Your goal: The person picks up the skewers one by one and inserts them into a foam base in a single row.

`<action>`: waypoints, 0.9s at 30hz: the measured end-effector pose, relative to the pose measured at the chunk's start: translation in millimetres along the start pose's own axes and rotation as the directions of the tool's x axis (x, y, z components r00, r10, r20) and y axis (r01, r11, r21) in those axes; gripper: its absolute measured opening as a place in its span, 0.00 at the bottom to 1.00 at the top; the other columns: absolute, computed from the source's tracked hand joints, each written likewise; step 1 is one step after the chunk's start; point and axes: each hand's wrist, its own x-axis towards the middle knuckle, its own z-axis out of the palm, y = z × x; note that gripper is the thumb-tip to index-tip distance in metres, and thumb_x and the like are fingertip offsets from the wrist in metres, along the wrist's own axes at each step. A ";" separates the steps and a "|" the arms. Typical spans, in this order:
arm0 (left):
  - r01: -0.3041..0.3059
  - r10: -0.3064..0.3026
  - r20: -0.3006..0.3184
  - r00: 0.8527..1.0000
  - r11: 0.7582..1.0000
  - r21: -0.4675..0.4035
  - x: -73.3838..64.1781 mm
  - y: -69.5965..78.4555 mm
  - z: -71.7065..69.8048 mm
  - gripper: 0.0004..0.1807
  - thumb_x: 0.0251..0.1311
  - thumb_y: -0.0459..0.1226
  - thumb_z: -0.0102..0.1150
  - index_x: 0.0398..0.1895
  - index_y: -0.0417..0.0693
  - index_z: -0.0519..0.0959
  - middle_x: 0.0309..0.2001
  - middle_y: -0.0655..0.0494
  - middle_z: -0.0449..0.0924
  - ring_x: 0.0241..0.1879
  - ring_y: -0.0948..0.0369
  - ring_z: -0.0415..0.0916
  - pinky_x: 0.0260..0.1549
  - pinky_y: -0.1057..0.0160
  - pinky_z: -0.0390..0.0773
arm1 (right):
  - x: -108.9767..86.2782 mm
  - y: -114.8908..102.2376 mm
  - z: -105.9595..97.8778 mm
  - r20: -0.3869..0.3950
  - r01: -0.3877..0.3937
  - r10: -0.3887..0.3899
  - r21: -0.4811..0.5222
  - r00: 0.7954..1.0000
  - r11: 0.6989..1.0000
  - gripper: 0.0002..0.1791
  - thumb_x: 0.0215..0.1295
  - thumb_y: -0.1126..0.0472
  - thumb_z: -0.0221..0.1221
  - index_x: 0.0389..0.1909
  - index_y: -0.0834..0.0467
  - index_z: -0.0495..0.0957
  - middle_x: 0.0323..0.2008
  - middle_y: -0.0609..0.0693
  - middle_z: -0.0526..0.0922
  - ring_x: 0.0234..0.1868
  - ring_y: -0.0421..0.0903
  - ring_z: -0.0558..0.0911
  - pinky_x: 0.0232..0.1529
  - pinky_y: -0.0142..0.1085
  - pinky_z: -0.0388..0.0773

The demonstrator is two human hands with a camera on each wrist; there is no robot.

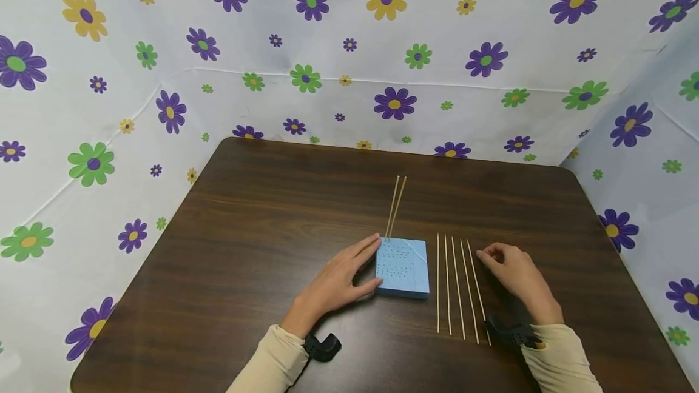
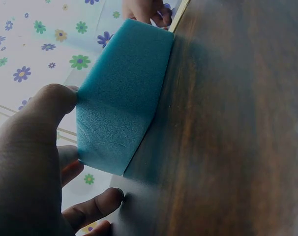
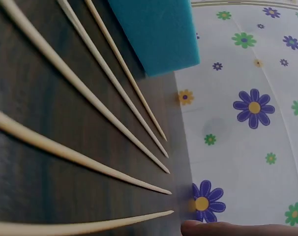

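A light-blue foam block (image 1: 403, 281) with many small holes on its top lies on the table. My left hand (image 1: 337, 275) touches the block's left side, thumb near the front corner and fingertips near the back corner. In the left wrist view the block (image 2: 124, 93) shows its teal side. Two wooden skewers (image 1: 397, 199) rise from the block's back-left corner. To its right, several wooden skewers (image 1: 456, 287) lie side by side, and their pointed ends show in the right wrist view. Beside the rightmost one, my right hand (image 1: 516, 275) has loosely bent fingers, holding nothing.
The dark wood-grain table (image 1: 246, 211) has rounded back corners. A white flower-patterned sheet (image 1: 327, 23) hangs behind it and along both sides. A black wrist strap (image 1: 322, 347) sits on the left wrist.
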 end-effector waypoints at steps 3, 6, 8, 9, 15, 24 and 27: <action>0.003 -0.003 0.005 1.000 1.000 -0.004 0.3 0.4 -0.5 0.43 0.73 0.57 0.57 0.85 0.57 0.53 0.84 0.59 0.53 0.80 0.56 0.60 0.74 0.44 0.69 | -4.2 -2.1 1.7 0.016 -0.028 0.028 0.001 0.999 1.000 0.25 0.79 0.45 0.55 0.50 0.66 0.80 0.34 0.54 0.82 0.28 0.46 0.73 0.30 0.38 0.69; 0.004 -0.004 0.007 1.000 1.000 -0.006 0.3 0.3 -0.3 0.43 0.73 0.57 0.57 0.85 0.57 0.53 0.84 0.58 0.54 0.80 0.56 0.60 0.73 0.43 0.69 | -8.2 -6.2 2.6 0.029 -0.051 0.051 -0.008 0.998 0.999 0.27 0.78 0.42 0.55 0.50 0.65 0.80 0.34 0.53 0.82 0.27 0.46 0.73 0.28 0.38 0.68; 0.004 -0.004 0.006 1.000 1.000 -0.003 0.2 0.0 0.2 0.43 0.73 0.57 0.56 0.85 0.57 0.53 0.84 0.58 0.54 0.80 0.56 0.60 0.73 0.43 0.69 | -10.6 -9.1 3.1 0.038 -0.071 0.071 -0.015 0.997 0.997 0.28 0.77 0.41 0.56 0.49 0.65 0.81 0.34 0.53 0.83 0.27 0.46 0.74 0.27 0.38 0.69; 0.006 -0.006 0.006 1.000 1.000 -0.003 0.1 -0.3 0.4 0.43 0.73 0.57 0.57 0.85 0.57 0.53 0.84 0.58 0.54 0.80 0.56 0.60 0.73 0.43 0.69 | -11.5 -10.6 3.2 0.041 -0.082 0.083 -0.020 0.996 0.996 0.28 0.76 0.40 0.57 0.48 0.64 0.82 0.34 0.53 0.83 0.27 0.46 0.74 0.27 0.38 0.69; 0.010 -0.010 0.010 1.000 1.000 -0.004 -1.1 -1.0 0.7 0.43 0.74 0.57 0.56 0.85 0.57 0.54 0.84 0.60 0.53 0.80 0.56 0.60 0.73 0.43 0.68 | -12.9 -18.0 3.8 0.047 -0.125 0.128 -0.064 0.991 0.990 0.27 0.73 0.39 0.59 0.43 0.62 0.84 0.30 0.50 0.83 0.27 0.46 0.77 0.25 0.39 0.71; 0.002 -0.002 0.003 1.000 1.000 0.006 -1.0 -0.7 0.7 0.43 0.74 0.58 0.56 0.85 0.57 0.53 0.85 0.60 0.52 0.80 0.56 0.60 0.73 0.43 0.69 | -10.3 -22.8 2.5 0.085 -0.147 0.151 -0.052 0.985 0.988 0.19 0.76 0.48 0.60 0.43 0.61 0.86 0.24 0.47 0.87 0.24 0.41 0.83 0.25 0.41 0.75; 0.001 -0.001 0.006 1.000 1.000 0.006 -1.1 -0.4 0.9 0.43 0.74 0.58 0.55 0.85 0.57 0.53 0.84 0.58 0.53 0.80 0.56 0.60 0.73 0.43 0.69 | -10.8 -25.6 1.1 0.101 -0.141 0.146 -0.055 0.984 0.989 0.16 0.76 0.51 0.59 0.43 0.61 0.87 0.26 0.47 0.87 0.25 0.41 0.84 0.25 0.41 0.75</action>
